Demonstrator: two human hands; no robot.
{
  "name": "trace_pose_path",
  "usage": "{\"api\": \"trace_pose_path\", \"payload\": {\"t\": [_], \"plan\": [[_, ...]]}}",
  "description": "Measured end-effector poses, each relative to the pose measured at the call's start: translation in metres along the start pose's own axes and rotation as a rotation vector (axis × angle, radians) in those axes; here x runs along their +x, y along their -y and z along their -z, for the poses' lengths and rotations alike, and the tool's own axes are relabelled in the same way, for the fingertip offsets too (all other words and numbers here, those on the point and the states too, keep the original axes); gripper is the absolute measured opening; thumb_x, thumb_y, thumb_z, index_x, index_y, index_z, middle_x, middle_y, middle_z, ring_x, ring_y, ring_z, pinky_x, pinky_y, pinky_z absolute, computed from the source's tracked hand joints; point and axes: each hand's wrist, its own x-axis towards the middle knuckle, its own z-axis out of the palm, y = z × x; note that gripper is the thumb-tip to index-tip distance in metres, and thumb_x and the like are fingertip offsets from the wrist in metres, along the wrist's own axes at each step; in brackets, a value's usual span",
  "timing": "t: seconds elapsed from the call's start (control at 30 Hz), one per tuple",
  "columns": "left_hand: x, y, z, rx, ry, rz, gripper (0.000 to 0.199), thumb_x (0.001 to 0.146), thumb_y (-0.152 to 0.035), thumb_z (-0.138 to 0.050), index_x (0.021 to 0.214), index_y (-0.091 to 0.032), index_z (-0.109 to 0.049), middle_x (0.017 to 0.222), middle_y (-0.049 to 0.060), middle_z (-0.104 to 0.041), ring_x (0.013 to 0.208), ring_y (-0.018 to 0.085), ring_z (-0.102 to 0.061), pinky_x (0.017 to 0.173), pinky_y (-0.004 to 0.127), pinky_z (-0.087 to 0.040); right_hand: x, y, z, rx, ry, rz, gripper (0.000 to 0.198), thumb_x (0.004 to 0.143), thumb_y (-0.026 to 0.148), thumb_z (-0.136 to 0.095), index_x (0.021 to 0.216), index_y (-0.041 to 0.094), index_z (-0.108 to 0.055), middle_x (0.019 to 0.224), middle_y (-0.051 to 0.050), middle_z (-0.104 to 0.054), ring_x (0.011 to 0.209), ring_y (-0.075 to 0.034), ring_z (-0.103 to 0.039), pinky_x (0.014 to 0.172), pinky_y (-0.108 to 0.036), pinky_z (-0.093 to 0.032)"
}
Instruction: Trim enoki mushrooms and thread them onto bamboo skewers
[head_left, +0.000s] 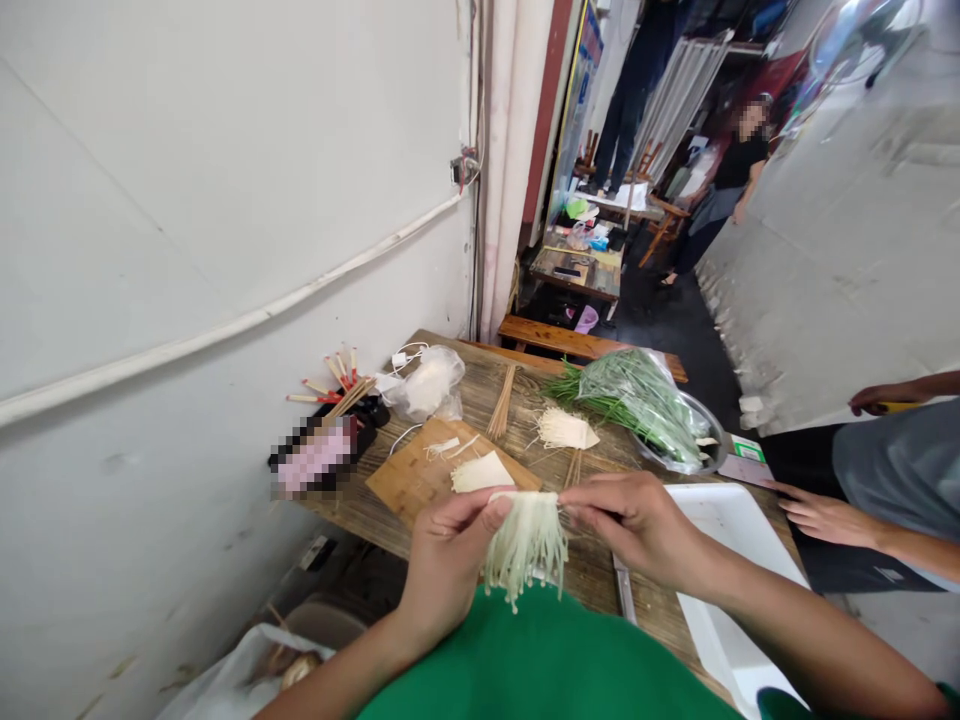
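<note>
1. My left hand [455,560] pinches the root edge of an enoki bunch [529,545], which hangs heads-down in front of me.
2. My right hand [641,520] pinches its opposite end; whether a stick sits there too, I cannot tell.
3. Good handling, I judge, means a light, level grip that keeps the strands flat.
4. Counted left to right along the surface [476,385]: one cutting board [409,475], one pale slab [482,474] on it, one fanned stick bundle [502,402], one second bunch [568,430], one white tray [697,625].

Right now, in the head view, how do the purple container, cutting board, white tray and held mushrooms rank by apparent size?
1. White tray, partly hidden
2. Cutting board
3. Held mushrooms, enlarged by nearness
4. Purple container, far back
</note>
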Motion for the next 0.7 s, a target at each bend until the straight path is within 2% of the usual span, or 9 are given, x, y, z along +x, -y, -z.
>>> {"api": "trace_pose_path", "payload": {"t": [0.13,0.27,0.4,0.7], "plan": [[-0.001,-0.004,-0.001,-0.11,0.003,0.035,0.017,0.069,-0.028,-0.07,0.083,-0.019,-0.072,0.073,0.002,-0.072,0.066,0.016,-0.063,0.066,0.028,-0.05,0.004,-0.001,-0.002,0.008,-0.018,0.002,0.022,0.088,0.017,-0.046,0.099,0.017,-0.065,0.072,-0.004,-0.063,0.064,-0.012,-0.059,0.058,-0.022,-0.045],[-0.002,-0.007,0.003,-0.002,0.018,-0.018,0.019,0.071,-0.024,-0.068,0.088,-0.017,-0.072,0.081,0.004,-0.072,0.071,0.017,-0.063,0.069,0.028,-0.05,0.005,0.002,-0.004,-0.011,0.0,-0.003,0.022,0.088,0.015,-0.045,0.096,0.017,-0.065,0.076,-0.005,-0.063,0.065,-0.012,-0.058,0.059,-0.022,-0.045],[-0.002,-0.007,0.005,0.045,-0.002,-0.047,0.014,0.073,-0.022,-0.067,0.085,-0.018,-0.072,0.077,0.002,-0.071,0.068,0.015,-0.061,0.067,0.025,-0.049,0.005,0.007,-0.002,-0.004,0.05,0.0,0.023,0.088,0.013,-0.043,0.095,0.018,-0.065,0.078,-0.005,-0.063,0.066,-0.011,-0.057,0.06,-0.022,-0.044],[-0.002,-0.008,0.0,-0.138,0.037,0.068,0.011,0.07,-0.02,-0.069,0.08,-0.018,-0.073,0.07,0.001,-0.071,0.06,0.012,-0.06,0.061,0.023,-0.048,0.011,0.01,0.008,0.025,0.162,0.021,0.028,0.09,0.012,-0.041,0.106,0.019,-0.063,0.073,-0.003,-0.059,0.066,-0.01,-0.055,0.058,-0.02,-0.041]]}}
